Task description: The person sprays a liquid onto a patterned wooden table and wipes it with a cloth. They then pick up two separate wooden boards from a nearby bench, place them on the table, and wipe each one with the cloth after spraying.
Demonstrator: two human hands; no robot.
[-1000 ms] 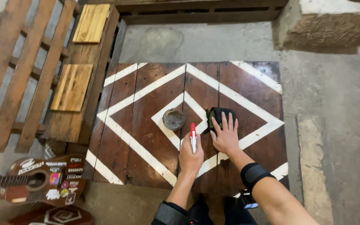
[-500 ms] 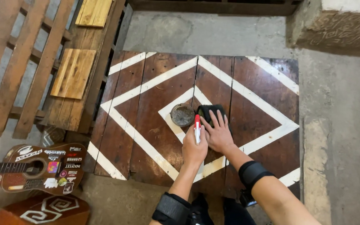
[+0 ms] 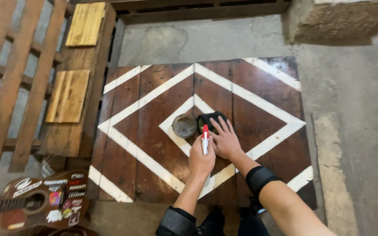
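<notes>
Marker (image 3: 205,139) gripped upright by left hand (image 3: 201,159); right hand (image 3: 225,140) flat, pressing black cloth (image 3: 210,119).

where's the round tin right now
In the head view the round tin sits on the brown painted board, inside the small white diamond near its middle, just left of the dark cloth under the right hand.

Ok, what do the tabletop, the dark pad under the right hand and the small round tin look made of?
Tabletop: wooden planks, stained dark brown with white painted diamond lines; seams and grain show, slight sheen. Dark pad under the right hand: looks like soft cloth, black and rumpled. Round tin: probably metal, dull and grimy. The left hand holds a red-and-white bottle, likely plastic.
</notes>
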